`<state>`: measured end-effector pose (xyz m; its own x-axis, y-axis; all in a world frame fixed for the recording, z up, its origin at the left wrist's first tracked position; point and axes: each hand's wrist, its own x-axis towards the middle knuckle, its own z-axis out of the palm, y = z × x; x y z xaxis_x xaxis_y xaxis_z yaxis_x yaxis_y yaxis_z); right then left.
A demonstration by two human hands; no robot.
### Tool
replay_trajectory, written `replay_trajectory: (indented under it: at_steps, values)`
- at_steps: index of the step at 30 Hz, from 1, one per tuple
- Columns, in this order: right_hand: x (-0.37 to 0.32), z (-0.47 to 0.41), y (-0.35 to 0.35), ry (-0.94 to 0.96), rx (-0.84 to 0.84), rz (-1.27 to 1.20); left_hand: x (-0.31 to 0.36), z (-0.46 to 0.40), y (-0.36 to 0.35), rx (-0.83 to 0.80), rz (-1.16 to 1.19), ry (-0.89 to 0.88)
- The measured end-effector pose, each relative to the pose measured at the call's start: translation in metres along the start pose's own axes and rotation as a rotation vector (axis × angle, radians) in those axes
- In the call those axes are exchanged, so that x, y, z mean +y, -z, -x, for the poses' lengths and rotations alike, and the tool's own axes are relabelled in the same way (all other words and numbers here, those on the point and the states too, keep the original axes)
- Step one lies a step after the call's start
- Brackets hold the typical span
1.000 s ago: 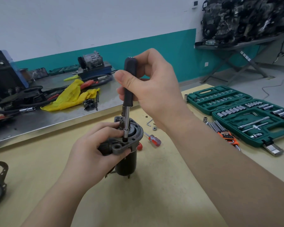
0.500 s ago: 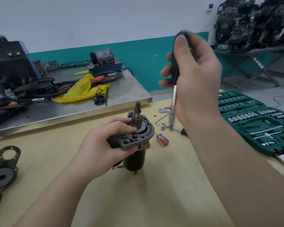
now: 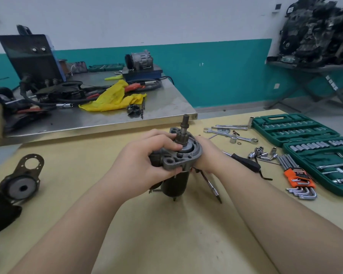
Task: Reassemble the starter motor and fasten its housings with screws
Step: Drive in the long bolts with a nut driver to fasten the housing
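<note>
Tabletop (image 3: pixel 166 234): tan surface, both forearms reaching in over it.
Starter motor (image 3: pixel 178 165): stands upright at the middle of the tabletop; dark cylindrical body below, grey cast end housing with lugs and holes on top, toothed pinion and stepped shaft rising from a round bearing seat.
Left hand (image 3: pixel 141 167): wraps the housing's left side, fingers curled over its top edge, thumb under the lug.
Right hand (image 3: pixel 208 153): behind the housing's right side, touching it; fingers hidden, so their grip cannot be told.
Screwdriver (image 3: pixel 244 161): black-handled, lying just right of the right wrist.
Socket set (image 3: pixel 313 147): open green case, far right.
</note>
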<state>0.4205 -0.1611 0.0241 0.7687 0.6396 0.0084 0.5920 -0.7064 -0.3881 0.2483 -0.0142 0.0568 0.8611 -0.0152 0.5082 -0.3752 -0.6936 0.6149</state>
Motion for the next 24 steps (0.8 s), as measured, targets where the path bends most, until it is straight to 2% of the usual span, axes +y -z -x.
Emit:
replay_trajectory:
  at_steps: [3,6,9,12,14,17,21,24]
  values:
    - [0.0,0.0,-0.009,0.033,-0.06,0.2,-0.003,0.002,-0.001,0.05,0.036,-0.016]
    - [0.001,0.002,-0.01,0.021,-0.04,0.279,-0.006,0.004,0.0,0.077,0.139,0.016]
    - [-0.003,0.004,-0.005,0.02,0.012,0.232,-0.009,0.001,0.013,0.024,0.15,0.059]
    - [-0.016,0.011,-0.008,0.137,0.046,0.061,-0.014,0.001,0.036,-0.085,0.127,0.1]
    - [-0.025,0.017,-0.017,0.203,0.015,-0.011,-0.02,0.004,0.051,-0.147,0.122,0.127]
    - [-0.032,0.022,-0.027,0.203,-0.061,-0.081,-0.026,0.009,0.066,-0.189,0.208,0.191]
    - [-0.039,0.032,-0.032,0.269,-0.212,-0.002,-0.028,0.011,0.077,-0.232,0.216,0.202]
    - [-0.045,0.035,-0.038,0.289,-0.228,0.109,-0.026,0.011,0.083,-0.286,0.136,0.202]
